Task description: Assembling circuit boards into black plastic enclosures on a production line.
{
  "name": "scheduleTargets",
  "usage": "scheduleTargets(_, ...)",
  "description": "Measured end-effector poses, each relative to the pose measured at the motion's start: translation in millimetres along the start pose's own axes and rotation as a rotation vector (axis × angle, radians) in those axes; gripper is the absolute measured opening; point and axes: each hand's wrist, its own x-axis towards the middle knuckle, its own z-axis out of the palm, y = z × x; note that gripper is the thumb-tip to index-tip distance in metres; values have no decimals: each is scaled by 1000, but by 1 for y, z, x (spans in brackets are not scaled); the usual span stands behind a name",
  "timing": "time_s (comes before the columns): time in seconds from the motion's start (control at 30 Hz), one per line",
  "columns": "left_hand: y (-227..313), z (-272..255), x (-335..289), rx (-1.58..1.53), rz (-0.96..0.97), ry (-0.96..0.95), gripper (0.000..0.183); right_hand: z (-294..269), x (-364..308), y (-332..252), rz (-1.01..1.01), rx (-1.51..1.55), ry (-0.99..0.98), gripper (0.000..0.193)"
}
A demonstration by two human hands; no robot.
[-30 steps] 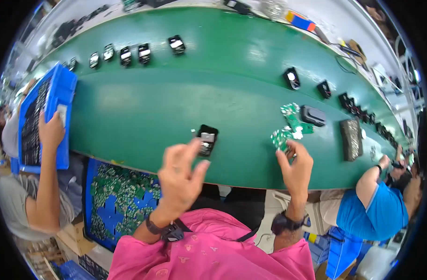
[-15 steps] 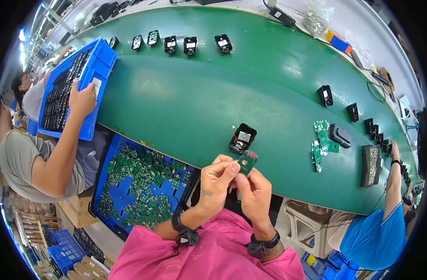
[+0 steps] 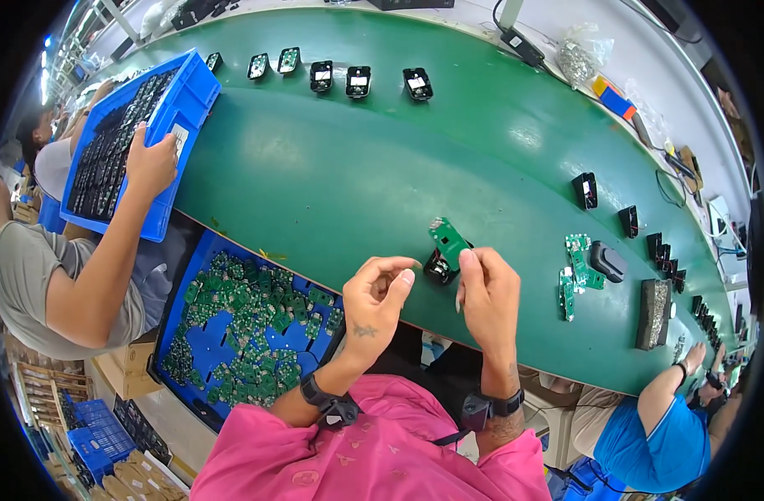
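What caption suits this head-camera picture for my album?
The right hand holds a green circuit board over a black case on a green bench, the left hand close by.

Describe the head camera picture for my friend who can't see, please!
A person's right hand holds a green circuit board over a small black case on a green table, with the left hand close by. A blue tray of boards is lower left.

No lettering can be read. A white label (image 3: 180,139) on the outer wall of the blue plastic crate (image 3: 193,97) at ten o'clock and pale marking on the black power adapter (image 3: 526,49) at one o'clock stay illegible.
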Motion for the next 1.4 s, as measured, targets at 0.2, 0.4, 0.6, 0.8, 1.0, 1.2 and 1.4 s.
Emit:
scheduleTargets(0.2, 20, -4, 1, -313, -173, -98, 20, -4, -31, -8, -789, -591, 35, 27)
scheduleTargets(0.4, 8, -10, 14, -404, -267, -211, 26, -2, -33, 5, -769, -534, 91, 38)
scheduleTargets(0.6, 15, -15, 29, -255, -279, -228, 23, -4, -28, 2, -782, -528, 95, 39)
scheduleTargets(0.8, 15, -10, 38, -237, -278, -292, 28, -3, -22, 9, -545, -306, 81, 38)
scheduleTargets(1.0, 16, -11, 55, -179, -288, -289, 35, 3, 3, 4, -491, -156, 185, 23)
scheduleTargets(1.2, 15, -30, 62, -84, -160, -129, 37, 3, 6, 4, -375, -204, 130, 22)
scheduleTargets(1.4, 4, -30, 61, -86, -162, -104, 32, -1, -4, 7, -387, -239, 106, 23)
